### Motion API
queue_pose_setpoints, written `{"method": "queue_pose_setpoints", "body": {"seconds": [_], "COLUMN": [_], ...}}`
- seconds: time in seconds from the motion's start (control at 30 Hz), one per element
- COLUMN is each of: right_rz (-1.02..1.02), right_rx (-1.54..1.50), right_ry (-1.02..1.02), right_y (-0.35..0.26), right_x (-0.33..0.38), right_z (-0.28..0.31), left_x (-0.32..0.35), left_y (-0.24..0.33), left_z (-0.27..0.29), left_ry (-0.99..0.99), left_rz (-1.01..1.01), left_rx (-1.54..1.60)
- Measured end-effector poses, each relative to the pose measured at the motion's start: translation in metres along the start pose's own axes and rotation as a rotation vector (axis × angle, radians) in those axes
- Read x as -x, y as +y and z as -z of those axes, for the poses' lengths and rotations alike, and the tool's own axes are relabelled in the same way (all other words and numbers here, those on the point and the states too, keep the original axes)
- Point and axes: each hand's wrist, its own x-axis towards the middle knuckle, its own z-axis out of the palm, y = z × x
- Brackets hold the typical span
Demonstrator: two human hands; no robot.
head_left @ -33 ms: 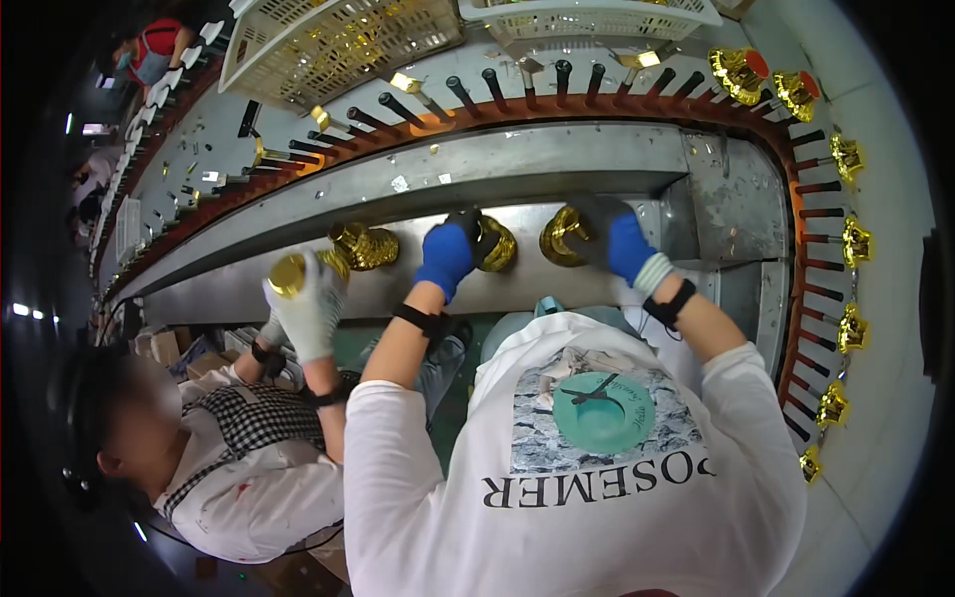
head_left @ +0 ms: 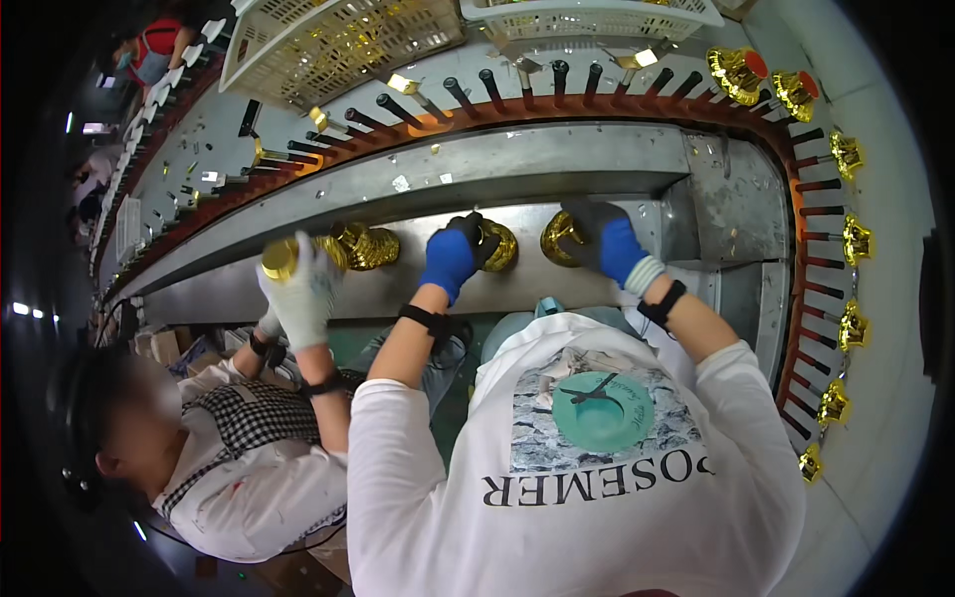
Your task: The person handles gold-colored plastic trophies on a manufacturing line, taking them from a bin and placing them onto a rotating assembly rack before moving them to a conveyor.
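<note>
Left of centre, a co-worker's gloved hand (head_left: 310, 298) holds a shiny gold piece (head_left: 280, 261). Mid-frame on the metal worktop (head_left: 533, 285), the left hand (head_left: 458, 254) bends its fingers onto a crinkled gold item (head_left: 502, 249); further right, a second gold item (head_left: 555, 243) lies under the fingers of the right hand (head_left: 609, 244). I cannot tell whether either grip is closed.

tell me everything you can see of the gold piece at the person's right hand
The gold piece is shiny and metallic-looking, with a rounded outer edge on its left and uneven, darker-toned reflections across its surface. It sits on the grey metal worktop. The gloved right hand covers its right part in this view and appears to touch it. How much of it lies under the hand, and its full shape, cannot be told.
</note>
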Motion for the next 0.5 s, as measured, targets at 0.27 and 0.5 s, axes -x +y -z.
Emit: {"method": "queue_pose_setpoints", "body": {"seconds": [0.27, 0.5], "right_rz": [-0.086, 0.086], "right_rx": [0.236, 0.75], "right_ry": [-0.026, 0.936], "right_y": [0.016, 0.084], "right_x": [0.01, -0.087], "right_z": [-0.016, 0.256], "left_x": [-0.003, -0.106], "left_y": [0.028, 0.198], "left_z": [-0.003, 0.136], "left_ry": [0.327, 0.608], "left_rz": [-0.126, -0.724], "left_rx": [-0.326, 0.061]}}
